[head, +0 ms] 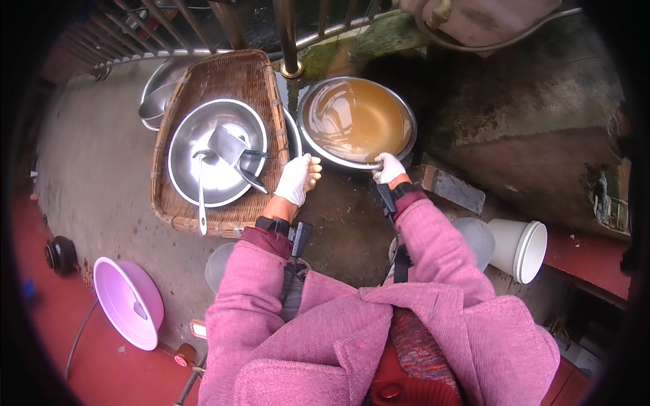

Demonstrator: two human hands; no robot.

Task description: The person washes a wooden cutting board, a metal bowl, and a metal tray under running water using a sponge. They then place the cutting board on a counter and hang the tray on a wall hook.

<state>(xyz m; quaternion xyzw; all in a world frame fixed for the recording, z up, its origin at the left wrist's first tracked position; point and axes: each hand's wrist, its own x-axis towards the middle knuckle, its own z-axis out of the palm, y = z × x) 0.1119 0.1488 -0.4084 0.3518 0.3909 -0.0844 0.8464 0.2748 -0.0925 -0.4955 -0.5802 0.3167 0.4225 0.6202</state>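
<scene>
My right hand (389, 168), in a white glove, grips the near rim of a metal basin (414, 136) full of murky brownish water. My left hand (300, 177), also gloved in white, is beside the right edge of a woven bamboo tray (223, 68), its fingers curled; whether it holds anything cannot be seen. On the tray rests a steel bowl (185, 170) containing a metal turner (226, 145) with a black handle and a metal ladle (202, 193) whose handle hangs over the rim. Another metal basin (294, 134) shows partly beneath the tray, behind my left hand.
Metal railings (287, 38) run along the far side. More metal bowls (155, 104) lie left of the tray. A purple plastic basin (129, 304) is tilted at lower left. A brick (454, 189) and a white bucket (515, 249) lie to the right, by a concrete ledge (538, 172).
</scene>
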